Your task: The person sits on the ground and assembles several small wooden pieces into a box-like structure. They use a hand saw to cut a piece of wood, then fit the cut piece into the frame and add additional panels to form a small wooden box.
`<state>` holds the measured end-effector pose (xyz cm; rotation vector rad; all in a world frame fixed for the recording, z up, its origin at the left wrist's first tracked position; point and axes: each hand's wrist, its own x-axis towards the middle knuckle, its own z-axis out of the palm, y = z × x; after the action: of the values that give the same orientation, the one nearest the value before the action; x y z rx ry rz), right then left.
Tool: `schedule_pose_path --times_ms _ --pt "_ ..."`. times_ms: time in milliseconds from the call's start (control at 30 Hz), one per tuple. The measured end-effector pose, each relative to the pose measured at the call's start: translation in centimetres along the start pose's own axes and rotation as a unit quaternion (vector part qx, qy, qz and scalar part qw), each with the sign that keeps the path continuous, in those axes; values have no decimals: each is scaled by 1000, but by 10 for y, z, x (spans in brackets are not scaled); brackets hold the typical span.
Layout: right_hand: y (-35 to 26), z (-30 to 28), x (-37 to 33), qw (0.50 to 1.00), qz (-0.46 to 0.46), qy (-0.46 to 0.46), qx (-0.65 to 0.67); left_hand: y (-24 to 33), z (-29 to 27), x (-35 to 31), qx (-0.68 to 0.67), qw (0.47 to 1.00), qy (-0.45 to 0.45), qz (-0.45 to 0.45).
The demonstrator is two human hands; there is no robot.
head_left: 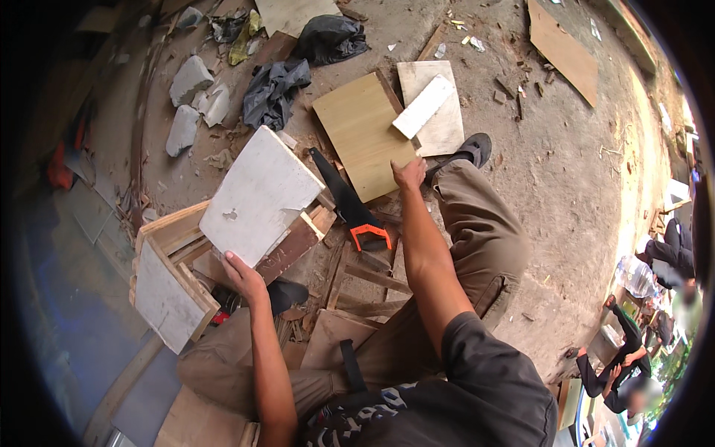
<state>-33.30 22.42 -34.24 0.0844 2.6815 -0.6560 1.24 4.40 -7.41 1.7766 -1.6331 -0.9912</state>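
Observation:
My left hand (243, 277) is closed on the near edge of a white board (261, 195) with a chipped patch. That board lies tilted over an open wooden box frame (173, 229), which has a white-faced side panel. Farther right, my right hand (409, 174) grips the near right corner of a tan wooden board (363, 130); the fingers under its edge are hidden. Between the two boards lies a handsaw (348, 201) with a black blade and an orange handle, touched by neither hand. A small white block (424, 106) rests across the tan board's right edge.
A pale panel (441, 132) lies beyond my right foot. Black plastic bags (274, 91) and broken white chunks (191, 80) lie at the far left. Wood scraps (365, 287) sit between my legs. A brown sheet (564, 54) lies far right. People (622, 365) sit at the right.

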Motion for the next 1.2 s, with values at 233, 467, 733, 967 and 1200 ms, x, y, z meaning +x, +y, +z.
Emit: schedule_pose_path --times_ms 233,467,733,967,1200 --pt "-16 -37 -7 983 46 -138 -112 9 -3 -8 -5 1000 8 -30" --pt "25 -36 7 988 -24 -152 -13 27 5 -13 -131 989 -73 -6" --pt "-46 -61 -53 941 -279 -184 57 -2 -9 -2 -92 991 -96 -7" --pt "-99 -131 -105 933 -359 -6 -4 -1 -56 -49 -215 952 -220 2" --pt "-103 -221 -146 954 -297 -12 25 -41 -102 -87 -252 925 -271 -85"
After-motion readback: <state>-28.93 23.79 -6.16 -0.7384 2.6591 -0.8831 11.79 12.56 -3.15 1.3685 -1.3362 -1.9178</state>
